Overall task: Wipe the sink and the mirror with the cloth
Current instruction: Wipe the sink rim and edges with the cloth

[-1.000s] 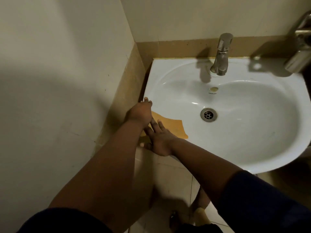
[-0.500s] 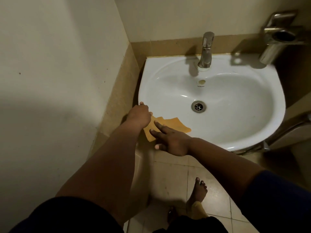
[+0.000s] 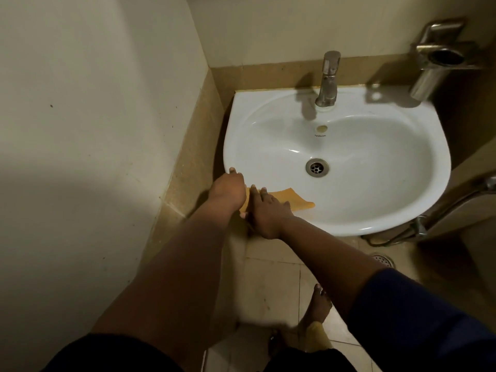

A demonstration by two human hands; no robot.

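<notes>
A: Status at the sink (image 3: 402, 210)?

B: Orange cloth (image 3: 298, 200) lies draped over the near-left rim, part of it running down into the bowl. Both hands are at that same spot, close together, nearly touching.

A: Who has the cloth?

B: Right hand (image 3: 268, 213) lies on it, fingers straight and flat, pressing it to the rim. Left hand (image 3: 228, 190) is just beside, at the cloth's left edge, fingertips reaching onto the rim. Whether it pinches the cloth or only rests there, I cannot tell; its fingers are hidden behind the knuckles.

A: How much is wiped?

B: Hard to judge. The bowl looks white and glossy throughout, no streaks or suds to mark a wiped patch from an unwiped one. By the cloth's position I'd put the work at the near-left rim, with the far rim, the area around the tap (image 3: 328, 79) and the bowl around the drain (image 3: 317, 167) likely yet to cover.

A: Mirror?

B: Not in view. The camera looks down at the sink and floor. I'd count that half as not begun, since the cloth is down here.

A: Anything else?

B: Steel holder (image 3: 440, 60) on the wall at right, a bare foot (image 3: 318, 304) on the tiled floor.
</notes>
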